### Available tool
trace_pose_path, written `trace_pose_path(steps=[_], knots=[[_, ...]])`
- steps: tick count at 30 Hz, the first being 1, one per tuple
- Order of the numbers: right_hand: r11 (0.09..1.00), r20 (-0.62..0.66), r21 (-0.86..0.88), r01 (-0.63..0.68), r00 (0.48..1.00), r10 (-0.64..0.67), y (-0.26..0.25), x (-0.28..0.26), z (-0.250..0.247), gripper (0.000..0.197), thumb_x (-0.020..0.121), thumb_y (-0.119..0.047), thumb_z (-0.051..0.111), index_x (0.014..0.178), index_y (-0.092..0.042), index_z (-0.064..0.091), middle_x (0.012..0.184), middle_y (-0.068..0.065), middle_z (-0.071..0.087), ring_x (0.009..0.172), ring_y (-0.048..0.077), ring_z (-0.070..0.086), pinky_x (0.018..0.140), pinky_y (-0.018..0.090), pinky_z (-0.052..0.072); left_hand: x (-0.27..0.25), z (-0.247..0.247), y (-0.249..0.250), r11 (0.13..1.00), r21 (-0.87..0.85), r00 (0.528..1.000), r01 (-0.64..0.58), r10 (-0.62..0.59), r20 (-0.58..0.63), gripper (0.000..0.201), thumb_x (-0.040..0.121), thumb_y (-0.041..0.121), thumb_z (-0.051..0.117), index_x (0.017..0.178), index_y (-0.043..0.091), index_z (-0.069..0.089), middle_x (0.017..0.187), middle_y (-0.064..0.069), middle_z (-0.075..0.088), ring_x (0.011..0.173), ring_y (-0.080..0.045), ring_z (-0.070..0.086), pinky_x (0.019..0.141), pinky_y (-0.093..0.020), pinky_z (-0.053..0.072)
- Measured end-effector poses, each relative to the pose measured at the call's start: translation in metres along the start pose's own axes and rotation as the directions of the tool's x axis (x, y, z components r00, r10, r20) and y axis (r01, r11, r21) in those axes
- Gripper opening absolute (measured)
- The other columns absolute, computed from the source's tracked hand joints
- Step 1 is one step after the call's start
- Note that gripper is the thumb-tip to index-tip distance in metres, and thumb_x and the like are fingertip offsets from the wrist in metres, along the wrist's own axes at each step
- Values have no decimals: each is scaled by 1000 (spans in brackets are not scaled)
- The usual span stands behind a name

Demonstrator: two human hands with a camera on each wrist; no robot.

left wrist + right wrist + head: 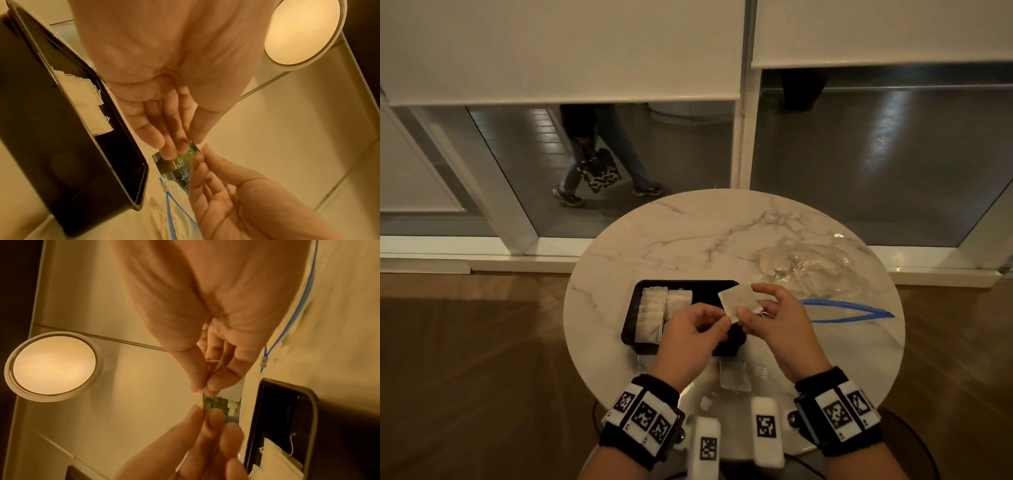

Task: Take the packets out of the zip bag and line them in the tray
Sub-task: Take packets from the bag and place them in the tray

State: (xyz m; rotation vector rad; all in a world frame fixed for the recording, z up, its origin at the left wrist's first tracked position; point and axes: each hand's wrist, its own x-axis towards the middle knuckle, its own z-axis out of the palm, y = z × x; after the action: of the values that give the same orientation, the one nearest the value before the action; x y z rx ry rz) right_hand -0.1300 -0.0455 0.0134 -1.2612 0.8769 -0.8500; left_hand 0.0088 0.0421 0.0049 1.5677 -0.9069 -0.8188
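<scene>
A white packet (738, 301) hangs over the right part of the black tray (628, 329), held between both hands. My left hand (724, 322) pinches its lower left corner. My right hand (748, 308) pinches its right side, with a thin string trailing by the fingers. Several white packets (654, 315) lie in rows in the tray's left half; its right half shows bare black. The clear zip bag (808, 270) lies at the back right with its blue zip (842, 311) open and pale packets inside. In the right wrist view the packet (198, 400) shows edge-on between the fingertips.
The tray sits on a round marble table (705, 233). One loose packet (734, 375) lies near the front edge, between my wrists. Behind the table is a glass wall; a person (599, 161) walks past outside it. Wooden floor surrounds the table.
</scene>
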Motion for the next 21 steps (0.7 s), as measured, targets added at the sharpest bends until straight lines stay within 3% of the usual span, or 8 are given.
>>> trace_pose_path(steps=[5,9,11,14,18,21], knots=[[1000,62,-18,-12,998,13,4,-2,8,43,83,-6,78,120,-15,58,97,6,77,86,21,75,68,27,57,0,-5,4,997,-66,997,-32,27,-70,2,91,11,72,91,13,73,81,-4,76,77,-16,73,71,-24,58],[997,96,-78,8,995,-1,5,-2,11,39,84,-10,78,118,-18,61,96,5,77,86,22,74,68,31,60,1,-7,2,999,-26,997,-35,33,-67,7,94,10,68,92,15,71,84,-3,76,82,-18,74,79,-34,61],[985,74,-156,69,996,-58,8,0,10,38,84,-20,79,117,-30,62,101,2,74,90,19,72,73,32,60,3,-10,-1,994,75,995,-80,85,-59,11,96,12,65,94,21,70,86,2,74,83,-13,72,82,-34,60],[934,70,-313,170,985,-155,11,0,9,31,87,-29,75,114,-40,63,107,-10,68,99,5,65,79,25,56,2,-16,-1,912,363,979,-190,203,4,13,99,16,60,97,27,67,85,11,68,81,-1,64,76,-24,55],[867,141,-425,261,965,-222,11,-3,11,8,89,-26,71,93,-33,70,97,-12,66,94,3,60,74,20,48,3,-20,1,774,577,959,-261,275,65,13,99,17,57,99,28,63,89,15,61,81,0,56,73,-24,50],[840,178,-458,290,956,-233,10,-5,12,8,89,-25,71,84,-32,70,91,-9,64,86,3,59,69,13,44,3,-20,2,754,607,959,-253,280,51,12,100,20,55,98,30,60,91,16,57,81,0,53,73,-22,48]])
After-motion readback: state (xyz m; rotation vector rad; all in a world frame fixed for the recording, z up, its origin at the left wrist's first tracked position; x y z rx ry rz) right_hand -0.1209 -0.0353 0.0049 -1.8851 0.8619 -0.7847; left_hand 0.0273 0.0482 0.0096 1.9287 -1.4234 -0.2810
